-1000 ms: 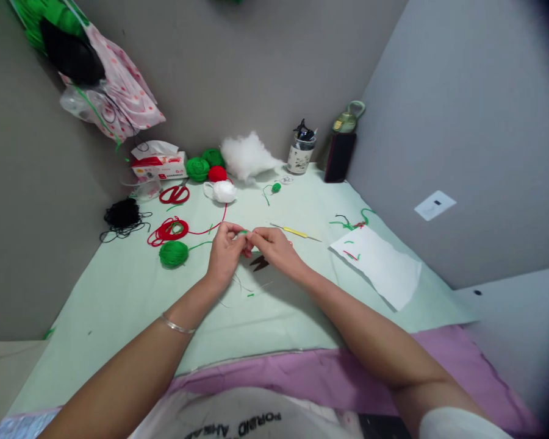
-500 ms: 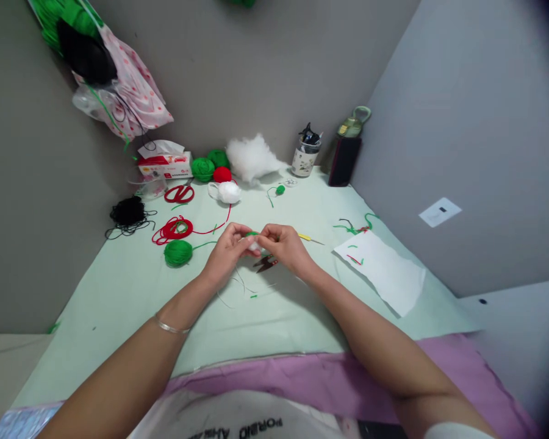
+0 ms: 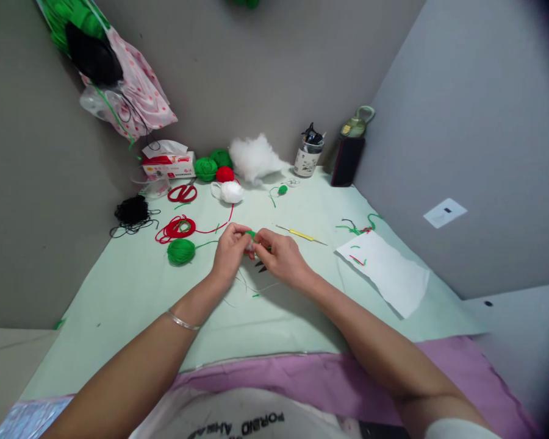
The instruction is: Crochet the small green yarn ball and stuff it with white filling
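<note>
My left hand is closed, its thumb and fingers pinching a small green-and-white yarn piece. On the right side of that piece, the closed fingers of my right hand grip it too. Most of the piece is hidden by my fingers. Under my hands lie dark thread snips, only their blades showing. Green yarn runs from a green ball toward my left hand. Beyond my right hand rests a crochet hook with a yellow handle.
Red yarn lies coiled at left, near black yarn. Along the back stand red-handled scissors, a tissue box, white stuffing, a pen cup and a phone. White paper with yarn scraps lies right.
My right hand has shifted slightly left and down over the piece, covering more of it and of the snips. More of the yellow crochet hook shows. The view has shifted slightly.
</note>
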### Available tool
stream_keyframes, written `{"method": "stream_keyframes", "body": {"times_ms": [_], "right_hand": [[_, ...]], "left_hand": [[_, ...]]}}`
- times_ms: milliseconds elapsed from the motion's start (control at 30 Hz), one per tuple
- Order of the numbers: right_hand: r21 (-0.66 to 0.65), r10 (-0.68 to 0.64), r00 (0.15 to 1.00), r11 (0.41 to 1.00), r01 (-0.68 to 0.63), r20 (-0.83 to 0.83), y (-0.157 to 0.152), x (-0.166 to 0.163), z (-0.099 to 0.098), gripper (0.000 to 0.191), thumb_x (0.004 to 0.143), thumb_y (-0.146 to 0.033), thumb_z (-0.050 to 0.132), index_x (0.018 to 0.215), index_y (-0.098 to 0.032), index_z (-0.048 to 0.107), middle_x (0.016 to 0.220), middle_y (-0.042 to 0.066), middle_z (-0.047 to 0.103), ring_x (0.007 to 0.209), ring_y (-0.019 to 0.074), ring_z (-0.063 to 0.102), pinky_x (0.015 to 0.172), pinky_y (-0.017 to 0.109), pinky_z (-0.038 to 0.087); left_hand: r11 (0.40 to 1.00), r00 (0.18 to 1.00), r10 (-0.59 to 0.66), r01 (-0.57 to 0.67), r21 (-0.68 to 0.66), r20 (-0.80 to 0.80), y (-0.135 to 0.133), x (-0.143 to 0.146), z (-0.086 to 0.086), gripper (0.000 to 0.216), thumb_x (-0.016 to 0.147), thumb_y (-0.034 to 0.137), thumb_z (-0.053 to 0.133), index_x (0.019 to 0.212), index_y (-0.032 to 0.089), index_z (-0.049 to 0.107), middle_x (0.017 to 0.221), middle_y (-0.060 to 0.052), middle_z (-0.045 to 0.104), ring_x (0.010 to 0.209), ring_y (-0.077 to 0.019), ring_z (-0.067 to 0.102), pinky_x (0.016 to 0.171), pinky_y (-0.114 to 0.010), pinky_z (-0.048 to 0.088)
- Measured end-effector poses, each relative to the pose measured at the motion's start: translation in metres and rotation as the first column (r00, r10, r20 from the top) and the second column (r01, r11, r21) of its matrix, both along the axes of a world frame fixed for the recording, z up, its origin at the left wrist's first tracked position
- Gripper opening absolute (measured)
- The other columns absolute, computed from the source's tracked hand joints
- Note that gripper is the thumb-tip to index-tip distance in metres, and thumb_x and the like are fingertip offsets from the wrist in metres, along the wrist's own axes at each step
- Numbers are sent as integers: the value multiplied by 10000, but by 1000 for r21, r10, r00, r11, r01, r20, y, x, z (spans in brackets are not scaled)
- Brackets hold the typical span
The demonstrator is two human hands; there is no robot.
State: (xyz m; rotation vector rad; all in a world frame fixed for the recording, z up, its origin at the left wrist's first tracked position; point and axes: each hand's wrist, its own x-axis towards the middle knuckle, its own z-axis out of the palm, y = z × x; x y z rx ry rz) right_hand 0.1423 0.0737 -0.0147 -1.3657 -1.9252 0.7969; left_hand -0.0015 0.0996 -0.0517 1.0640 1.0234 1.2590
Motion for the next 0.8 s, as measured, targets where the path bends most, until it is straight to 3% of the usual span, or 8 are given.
{"method": "stream_keyframes", "body": {"times_ms": [133, 267, 467, 667, 800], "right_hand": [[11, 6, 1000, 1000, -6, -6, 5, 5, -2, 142, 874, -261, 568, 750, -236, 504, 613, -59, 535, 573, 126, 418, 594, 263, 277], [15, -81, 996, 997, 82, -28, 9, 7, -4, 221, 872, -302, 579, 697, -232, 463, 618, -53, 505, 590, 124, 406, 581, 269, 253], [-2, -118, 991, 993, 119, -57, 12, 10, -3, 218, 867, -334, 594, 702, -225, 504, 585, -59, 446, 588, 127, 397, 588, 272, 272], [-48, 47, 997, 998, -50, -62, 10, 12, -1, 130, 907, -287, 524, 792, -226, 523, 622, -58, 515, 595, 130, 428, 611, 267, 307], [-60, 68, 996, 996, -72, -62, 2, 8, 3, 147, 915, -248, 496, 769, -226, 503, 653, -41, 534, 624, 139, 446, 627, 269, 316]], "left_hand": [[999, 998, -45, 46, -26, 39, -4, -1, 7, 195, 751, 249, 681, 892, 201, 555, 585, 55, 615, 480, -122, 560, 509, -249, 483], [996, 995, -84, 85, -3, 58, -10, -1, 12, 214, 786, 283, 704, 911, 203, 549, 610, 49, 637, 544, -131, 610, 587, -263, 529], [986, 984, -163, 162, 31, 70, -14, -3, 14, 352, 781, 391, 790, 946, 206, 540, 686, 31, 679, 633, -147, 655, 672, -305, 575], [992, 991, -127, 126, 16, 36, -6, -4, 3, 287, 773, 317, 761, 902, 212, 527, 556, 76, 600, 504, -122, 578, 539, -248, 502], [999, 999, -50, 50, 16, -3, 1, -1, -4, 252, 738, 194, 731, 866, 221, 516, 512, 113, 549, 391, -79, 477, 435, -195, 369]]}}
